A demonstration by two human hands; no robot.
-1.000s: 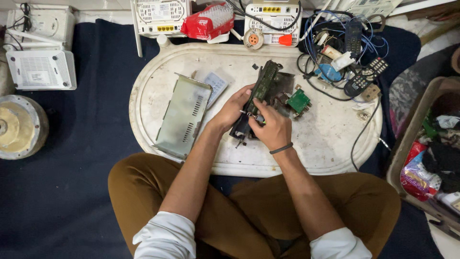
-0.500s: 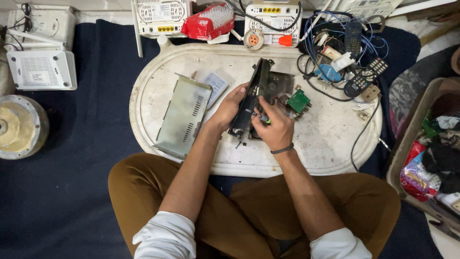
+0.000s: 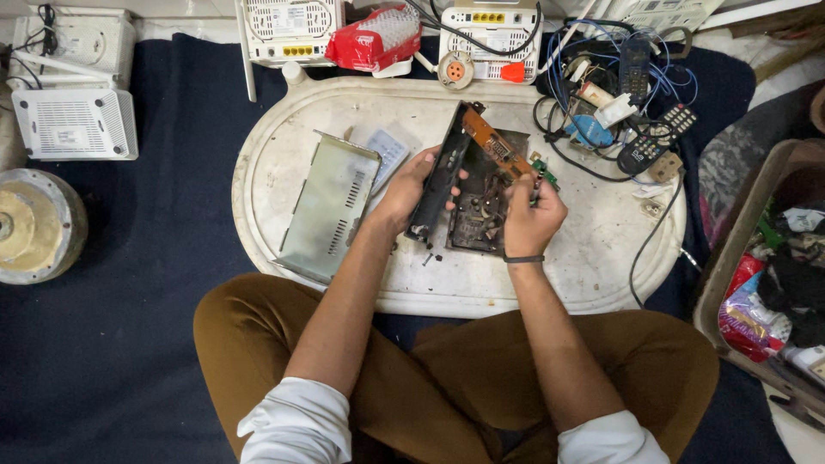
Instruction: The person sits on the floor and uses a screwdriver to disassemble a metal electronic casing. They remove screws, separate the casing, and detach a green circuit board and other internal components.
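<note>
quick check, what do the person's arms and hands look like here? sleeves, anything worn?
Both forearms are bare. White sleeves are pushed up above the elbows, bunched at the bottom of the head view. The left hand shows no glove, ring or band. The right hand is also ungloved, with a thin dark band around its wrist. No watch shows in this view. The legs below wear brown trousers.

A red plastic package (image 3: pixel 371 41) with a white netted patch lies just beyond the counter's (image 3: pixel 601 258) far edge, between two white routers. A pale label (image 3: pixel 76 137) sits on the white router at far left. Red-and-white wrappers (image 3: pixel 749 314) fill the brown box at right.
</note>
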